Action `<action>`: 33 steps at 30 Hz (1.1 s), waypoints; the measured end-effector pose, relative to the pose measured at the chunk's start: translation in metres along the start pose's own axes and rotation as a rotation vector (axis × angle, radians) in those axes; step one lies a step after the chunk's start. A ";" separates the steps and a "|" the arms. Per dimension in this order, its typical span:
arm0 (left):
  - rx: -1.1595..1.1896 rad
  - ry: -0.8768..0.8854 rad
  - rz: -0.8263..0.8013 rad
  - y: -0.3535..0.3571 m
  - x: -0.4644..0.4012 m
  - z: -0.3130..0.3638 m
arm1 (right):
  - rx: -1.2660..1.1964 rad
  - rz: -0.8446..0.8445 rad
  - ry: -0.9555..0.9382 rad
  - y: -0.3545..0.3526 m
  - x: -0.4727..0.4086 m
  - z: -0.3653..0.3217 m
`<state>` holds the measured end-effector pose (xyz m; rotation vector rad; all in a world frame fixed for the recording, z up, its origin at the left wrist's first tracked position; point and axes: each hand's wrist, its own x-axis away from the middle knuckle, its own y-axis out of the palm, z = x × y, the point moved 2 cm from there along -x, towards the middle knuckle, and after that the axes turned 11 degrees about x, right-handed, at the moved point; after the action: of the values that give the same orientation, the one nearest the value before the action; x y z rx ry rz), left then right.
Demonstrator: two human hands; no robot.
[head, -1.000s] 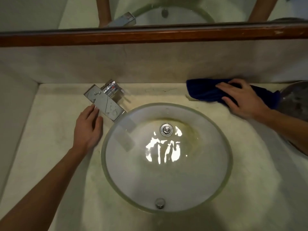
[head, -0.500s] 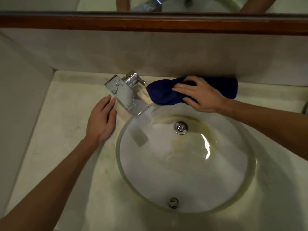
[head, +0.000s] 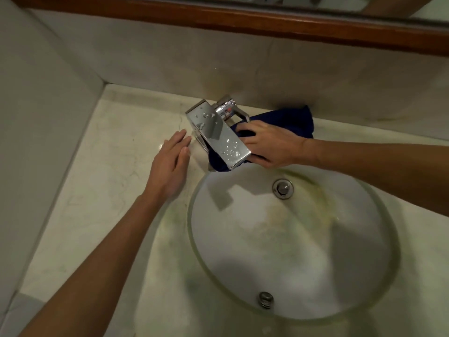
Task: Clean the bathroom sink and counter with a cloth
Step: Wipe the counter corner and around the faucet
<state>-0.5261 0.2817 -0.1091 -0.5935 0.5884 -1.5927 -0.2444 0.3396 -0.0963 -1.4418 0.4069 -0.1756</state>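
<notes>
A dark blue cloth (head: pixel 286 121) is pressed onto the counter (head: pixel 116 152) behind the sink (head: pixel 291 242) by the right hand (head: pixel 269 144), whose fingers are spread over it and partly curled into its folds. The cloth is bunched against the back wall, its long axis running left to right along the wall, with one end tucked under the chrome faucet (head: pixel 218 135) and showing again beneath the spout. The faucet's own long axis is angled from the back wall down toward the basin, and it stands between the two hands. The left hand (head: pixel 170 164) is laid flat on the counter just left of the faucet, fingers straight and together, nothing held. The cloth is far nearer to the right hand; any passage further left is judged to be blocked by the faucet base. Water drops are seen on the spout. No brand, label or legible writing is visible; only a small red mark is seen on the faucet handle.
</notes>
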 end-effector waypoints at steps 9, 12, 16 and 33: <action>0.025 0.018 -0.007 0.001 -0.004 -0.004 | 0.067 -0.010 -0.029 0.010 0.001 -0.006; 0.001 0.052 -0.030 0.001 -0.006 -0.010 | 0.139 0.063 -0.083 0.015 -0.014 -0.021; 0.061 0.038 -0.028 -0.006 -0.007 -0.008 | -0.167 -0.393 0.384 0.078 -0.104 -0.098; 0.004 -0.070 0.006 0.006 -0.002 0.006 | -0.005 -0.067 0.570 -0.014 0.105 0.030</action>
<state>-0.5181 0.2831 -0.1089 -0.6412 0.5340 -1.5605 -0.1348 0.3276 -0.0977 -1.3967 0.8216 -0.6477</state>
